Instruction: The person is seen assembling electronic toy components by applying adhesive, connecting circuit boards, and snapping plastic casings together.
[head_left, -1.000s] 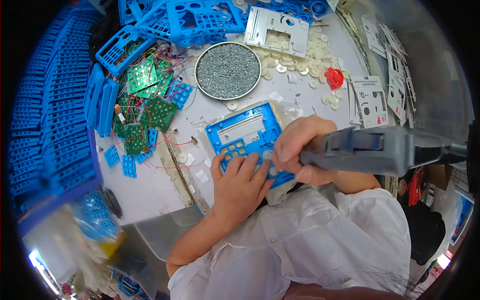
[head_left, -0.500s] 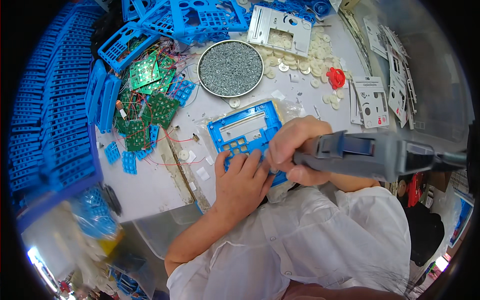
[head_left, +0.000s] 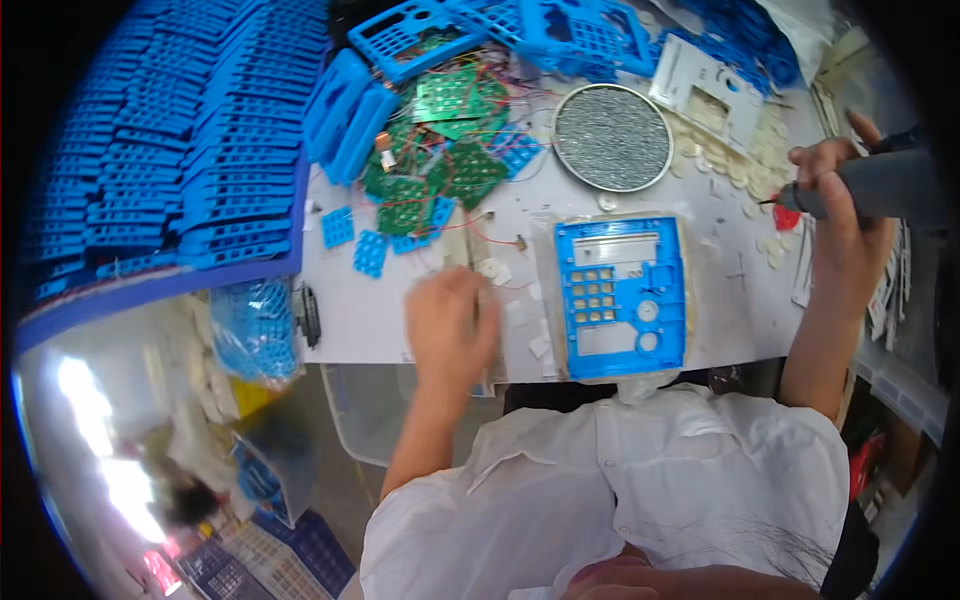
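My right hand [head_left: 845,205] grips a grey electric screwdriver [head_left: 885,186], raised at the right side of the table, its thin bit pointing left. On the table in front of me a blue plastic housing [head_left: 633,290] lies on a clear plastic-wrapped pad. It has a grid of square key openings, a long slot and round white parts set in it; neither hand touches it. To its left, over the table's near edge, my left hand [head_left: 450,325] is smeared by motion, so its fingers cannot be read. Small white pieces [head_left: 540,346] lie between that hand and the housing.
A round dish [head_left: 614,189] of small screws [head_left: 612,135] stands behind the housing. Green circuit boards [head_left: 465,175] with red wires and blue keypads [head_left: 370,253] lie at the left. Stacked blue housings [head_left: 250,130] fill the far left. White discs [head_left: 738,172] and a white faceplate [head_left: 745,110] sit back right.
Both hands have left the blue housing. The right hand carried the screwdriver up and away to the right; the left hand moved off to the left. The view has shifted too.
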